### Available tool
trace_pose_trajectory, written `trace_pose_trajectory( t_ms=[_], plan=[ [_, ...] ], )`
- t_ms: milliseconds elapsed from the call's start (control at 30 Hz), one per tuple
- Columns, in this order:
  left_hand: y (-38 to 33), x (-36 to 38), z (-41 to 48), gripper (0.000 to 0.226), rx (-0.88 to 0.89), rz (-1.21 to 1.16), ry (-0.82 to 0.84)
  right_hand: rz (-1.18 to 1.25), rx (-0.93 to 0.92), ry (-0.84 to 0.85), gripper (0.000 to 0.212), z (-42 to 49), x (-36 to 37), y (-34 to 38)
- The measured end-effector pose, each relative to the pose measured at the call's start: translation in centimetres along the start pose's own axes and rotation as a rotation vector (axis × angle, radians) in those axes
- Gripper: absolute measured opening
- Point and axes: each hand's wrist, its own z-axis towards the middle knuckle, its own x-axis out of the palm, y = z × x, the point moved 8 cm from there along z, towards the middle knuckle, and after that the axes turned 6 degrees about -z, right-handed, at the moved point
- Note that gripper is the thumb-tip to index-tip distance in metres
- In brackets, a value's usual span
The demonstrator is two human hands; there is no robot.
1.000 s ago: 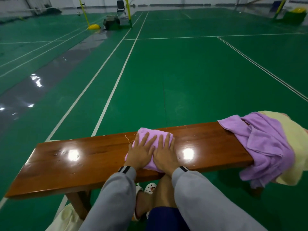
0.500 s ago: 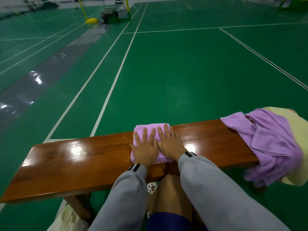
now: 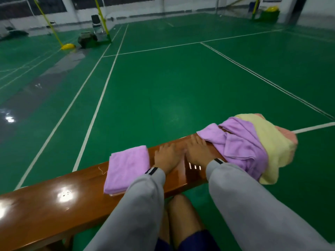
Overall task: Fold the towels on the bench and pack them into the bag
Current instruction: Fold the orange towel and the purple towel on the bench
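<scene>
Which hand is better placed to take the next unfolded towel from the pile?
Likely right. The right hand has its fingertips at the edge of the unfolded purple towel on the pile; the left hand lies farther off, beside the folded towel.

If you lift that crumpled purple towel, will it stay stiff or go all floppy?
Probably floppy: the crumpled purple towel droops in soft folds over the bench end. It likely tugs the yellow towel beneath it, since they overlap.
</scene>
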Motion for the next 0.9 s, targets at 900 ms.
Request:
trace_pose_trajectory(
  t_ms=[900],
  plan=[
    [-12.8, 5.0, 7.5, 0.072, -0.437, -1.745, 0.24, 1.562, 0.194, 0.266, 0.047, -5.8, -7.6, -10.4]
  ],
)
